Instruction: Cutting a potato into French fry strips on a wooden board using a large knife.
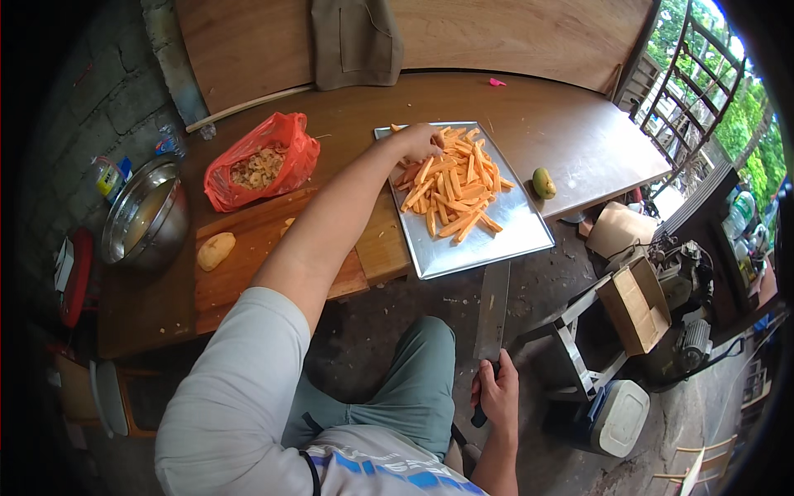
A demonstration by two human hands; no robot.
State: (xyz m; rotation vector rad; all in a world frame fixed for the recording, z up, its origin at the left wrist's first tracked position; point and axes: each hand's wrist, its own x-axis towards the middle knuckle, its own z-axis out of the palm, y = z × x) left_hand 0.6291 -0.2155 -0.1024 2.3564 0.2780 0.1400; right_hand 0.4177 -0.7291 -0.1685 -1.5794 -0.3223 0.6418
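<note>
My left hand reaches across to the far left part of a pile of orange sticks, apparently sweet potato. Its fingers are bent down at the pile, and whether they hold a stick is hidden. The sticks lie heaped on a rectangular metal tray, whose near edge juts past the table. Low beside my right knee, my right hand grips the black handle of a broad-bladed knife, blade pointing away from me. Under my left arm lies a wooden cutting board with a peeled tuber and another pale piece partly hidden.
A red plastic bag of peelings and a steel bowl of cloudy liquid stand left on the wooden table. A greenish-yellow fruit sits right of the tray. A cardboard box and a cooler are at lower right.
</note>
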